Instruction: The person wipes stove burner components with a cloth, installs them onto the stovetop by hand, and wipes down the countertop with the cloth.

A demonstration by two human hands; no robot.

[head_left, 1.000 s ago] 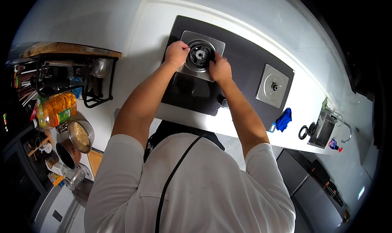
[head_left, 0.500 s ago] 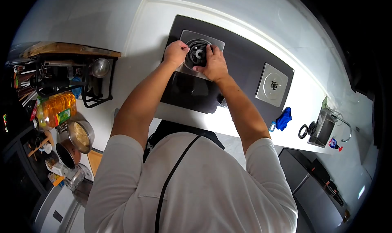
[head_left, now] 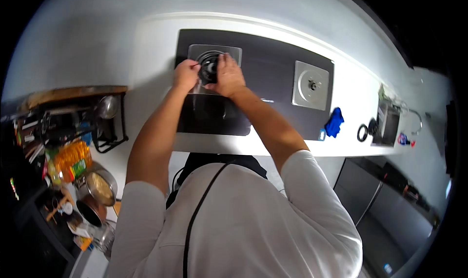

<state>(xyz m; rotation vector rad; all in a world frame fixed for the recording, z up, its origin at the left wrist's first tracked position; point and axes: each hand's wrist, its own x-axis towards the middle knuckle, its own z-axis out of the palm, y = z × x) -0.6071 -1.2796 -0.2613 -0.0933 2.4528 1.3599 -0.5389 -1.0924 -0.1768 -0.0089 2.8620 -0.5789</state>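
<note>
Both my hands are at the left burner of a black gas cooktop (head_left: 263, 78). A round black burner ring (head_left: 208, 69) sits over the square metal burner plate (head_left: 234, 50). My left hand (head_left: 187, 75) pinches at the ring's left edge, its fingers closed. Across from it, my right hand (head_left: 228, 77) grips the ring's right side, fingers at the top and thumb lower down. Part of the ring is hidden under the fingers. The right burner plate (head_left: 310, 85) shows only a small burner centre, with no ring around it.
A blue cloth (head_left: 334, 123) lies at the cooktop's right. Beyond it are a black ring (head_left: 362, 132), a sink (head_left: 388, 124) and a spray bottle (head_left: 404, 140). On the left stand a black rack (head_left: 109, 127), an oil bottle (head_left: 73, 161) and pots (head_left: 91, 209).
The camera view has turned and shifted, so the cooktop appears straighter and further left. Both hands stay at the same burner ring.
</note>
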